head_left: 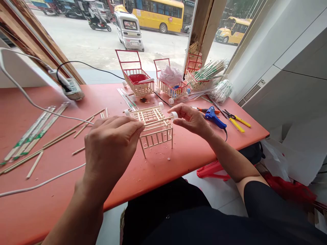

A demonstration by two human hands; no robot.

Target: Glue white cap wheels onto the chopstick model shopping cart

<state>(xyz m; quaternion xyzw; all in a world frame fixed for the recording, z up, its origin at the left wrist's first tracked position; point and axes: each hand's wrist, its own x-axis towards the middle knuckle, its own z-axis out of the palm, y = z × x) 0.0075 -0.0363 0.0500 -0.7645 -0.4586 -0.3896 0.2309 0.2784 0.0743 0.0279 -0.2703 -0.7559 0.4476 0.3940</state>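
Note:
A small cart frame of wooden sticks [155, 128] stands upside down on the red table [194, 149], with white round wheels on its upper side. My left hand [111, 146] is closed in a pinch on the frame's left edge. My right hand [191, 119] pinches a white wheel [174, 115] at the frame's right corner. Both hands hover just above the tabletop.
Loose chopsticks [63, 133] and wrapped chopstick packs [34, 131] lie at the left. Three finished stick carts [139, 83] stand by the window. A blue glue gun [214, 117], yellow-handled pliers [236, 119], a power strip [73, 89] and white cables are also on the table.

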